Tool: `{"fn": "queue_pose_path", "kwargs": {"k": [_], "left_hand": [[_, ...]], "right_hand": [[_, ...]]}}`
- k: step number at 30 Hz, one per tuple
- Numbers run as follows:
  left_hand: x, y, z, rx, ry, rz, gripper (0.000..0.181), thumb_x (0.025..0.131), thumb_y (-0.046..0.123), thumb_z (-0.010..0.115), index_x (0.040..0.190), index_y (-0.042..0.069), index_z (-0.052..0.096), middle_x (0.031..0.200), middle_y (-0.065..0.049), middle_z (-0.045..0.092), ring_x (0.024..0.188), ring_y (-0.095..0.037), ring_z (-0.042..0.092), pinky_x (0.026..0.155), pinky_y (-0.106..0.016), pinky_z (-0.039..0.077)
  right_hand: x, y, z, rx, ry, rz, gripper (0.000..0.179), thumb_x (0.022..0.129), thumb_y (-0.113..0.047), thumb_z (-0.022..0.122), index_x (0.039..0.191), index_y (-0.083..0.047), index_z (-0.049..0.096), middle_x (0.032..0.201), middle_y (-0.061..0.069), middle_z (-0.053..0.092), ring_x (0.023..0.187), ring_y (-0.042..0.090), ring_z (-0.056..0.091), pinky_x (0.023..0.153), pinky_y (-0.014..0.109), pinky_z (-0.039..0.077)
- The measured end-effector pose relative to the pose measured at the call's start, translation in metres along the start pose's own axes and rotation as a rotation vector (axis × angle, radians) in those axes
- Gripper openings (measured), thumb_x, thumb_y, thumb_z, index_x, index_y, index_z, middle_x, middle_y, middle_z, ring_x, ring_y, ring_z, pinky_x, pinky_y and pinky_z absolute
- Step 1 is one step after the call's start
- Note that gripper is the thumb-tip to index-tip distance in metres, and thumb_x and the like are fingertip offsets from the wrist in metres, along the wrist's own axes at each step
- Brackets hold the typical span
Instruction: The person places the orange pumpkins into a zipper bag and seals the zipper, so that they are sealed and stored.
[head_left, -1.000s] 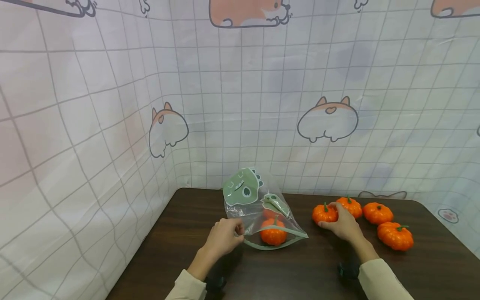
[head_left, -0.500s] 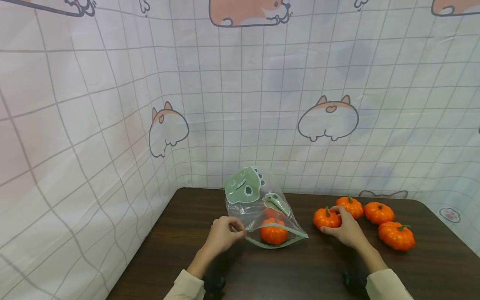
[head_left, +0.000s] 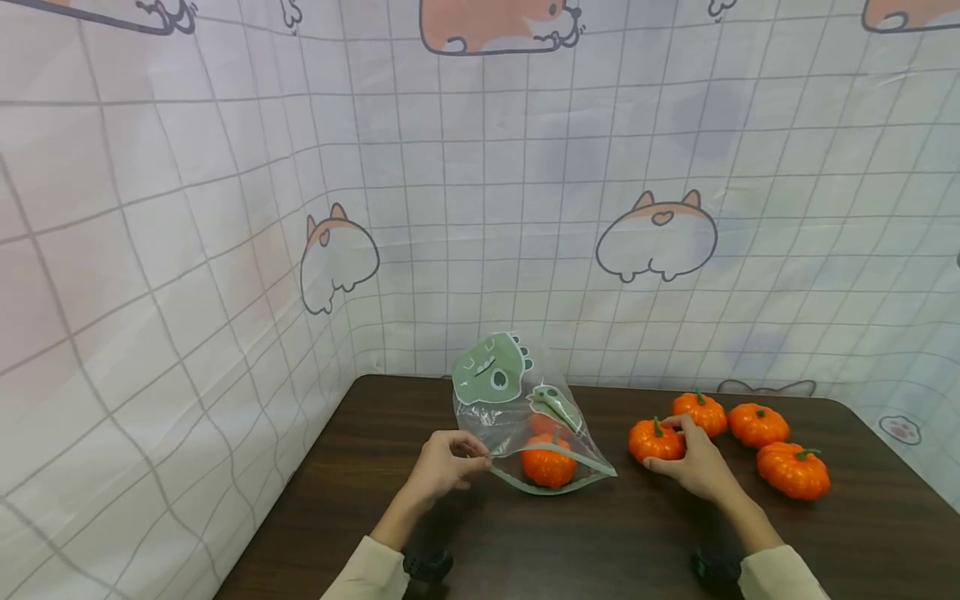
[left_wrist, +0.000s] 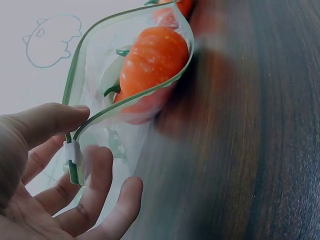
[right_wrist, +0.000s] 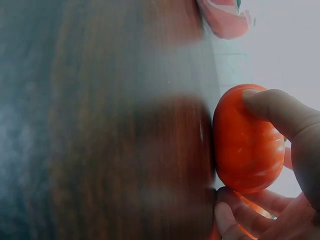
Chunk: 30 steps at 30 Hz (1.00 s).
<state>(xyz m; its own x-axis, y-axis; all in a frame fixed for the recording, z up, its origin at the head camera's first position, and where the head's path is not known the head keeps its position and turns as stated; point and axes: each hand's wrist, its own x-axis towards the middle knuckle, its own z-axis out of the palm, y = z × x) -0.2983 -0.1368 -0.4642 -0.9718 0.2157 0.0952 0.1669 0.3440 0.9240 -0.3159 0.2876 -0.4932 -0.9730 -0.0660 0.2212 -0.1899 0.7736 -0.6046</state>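
A pumpkin (head_left: 655,443) sits upright on the dark bench (head_left: 585,537), stem up, its wider axis level. The right hand (head_left: 699,462) grips it between thumb and fingers. To its left is a clear bag (head_left: 504,419), mouth towards the bench's near edge, long axis running away and leaning left; 2 bagged pumpkins (head_left: 548,468) show inside. The left hand (head_left: 441,468) pinches the mouth's left corner. At right sit 3 loose pumpkins (head_left: 757,427).

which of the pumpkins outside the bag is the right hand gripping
The leftmost pumpkin outside the zip bag: the right hand grips it, while the other three loose pumpkins sit farther right.
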Motion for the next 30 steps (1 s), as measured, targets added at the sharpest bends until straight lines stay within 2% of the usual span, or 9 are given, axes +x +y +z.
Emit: {"fn": "queue_pose_path", "kwargs": {"k": [5,10,14,18,23,30], "left_hand": [[0.0009,-0.0014,-0.0022,-0.084,-0.021,-0.054,0.017,0.086,0.008,0.079,0.100,0.000,0.075,0.099,-0.009,0.071,0.078,-0.016,0.067,0.073,-0.044,0.061],[0.0028,-0.0045,-0.0036,-0.091,-0.006,-0.079,0.018,0.085,0.010,0.080,0.099,0.001,0.076,0.088,-0.001,0.072,0.075,-0.016,0.067,0.068,-0.033,0.052],[0.0035,-0.0049,-0.0040,-0.093,0.000,-0.067,0.019,0.083,0.011,0.081,0.098,-0.001,0.077,0.084,0.001,0.071,0.074,-0.015,0.067,0.067,-0.032,0.050],[0.0040,-0.0041,-0.0036,-0.097,-0.002,-0.049,0.020,0.083,0.009,0.080,0.099,-0.004,0.076,0.088,-0.001,0.072,0.073,-0.013,0.067,0.074,-0.037,0.056],[0.0038,-0.0030,-0.0031,-0.087,0.008,-0.042,0.020,0.083,0.008,0.080,0.099,-0.004,0.076,0.090,-0.003,0.072,0.074,-0.014,0.067,0.079,-0.041,0.057],[0.0025,0.0000,-0.0037,-0.059,0.024,-0.048,0.020,0.083,0.009,0.081,0.098,-0.003,0.077,0.090,-0.003,0.072,0.076,-0.017,0.065,0.077,-0.038,0.054]], "right_hand": [[-0.0029,-0.0007,-0.0004,0.006,-0.007,-0.002,0.079,0.084,-0.040,0.084,0.138,0.000,0.042,0.134,0.039,0.048,0.118,0.054,0.055,0.094,0.066,0.047],[-0.0045,-0.0023,-0.0010,0.018,-0.012,0.007,0.079,0.084,-0.040,0.084,0.138,0.000,0.042,0.134,0.038,0.048,0.118,0.053,0.055,0.094,0.065,0.047],[-0.0051,-0.0034,-0.0013,0.025,-0.015,0.013,0.080,0.084,-0.040,0.084,0.138,0.000,0.042,0.135,0.038,0.047,0.119,0.053,0.054,0.094,0.064,0.047],[-0.0065,-0.0038,-0.0019,0.034,-0.018,0.018,0.080,0.084,-0.039,0.084,0.139,0.000,0.041,0.135,0.038,0.046,0.120,0.053,0.053,0.094,0.065,0.047],[-0.0079,-0.0049,-0.0024,0.041,-0.015,0.016,0.080,0.083,-0.039,0.084,0.138,0.000,0.041,0.135,0.038,0.046,0.119,0.053,0.054,0.093,0.064,0.047],[-0.0087,-0.0059,-0.0026,0.048,-0.014,0.014,0.080,0.083,-0.038,0.084,0.138,0.001,0.041,0.134,0.038,0.046,0.117,0.052,0.055,0.092,0.062,0.048]]}}
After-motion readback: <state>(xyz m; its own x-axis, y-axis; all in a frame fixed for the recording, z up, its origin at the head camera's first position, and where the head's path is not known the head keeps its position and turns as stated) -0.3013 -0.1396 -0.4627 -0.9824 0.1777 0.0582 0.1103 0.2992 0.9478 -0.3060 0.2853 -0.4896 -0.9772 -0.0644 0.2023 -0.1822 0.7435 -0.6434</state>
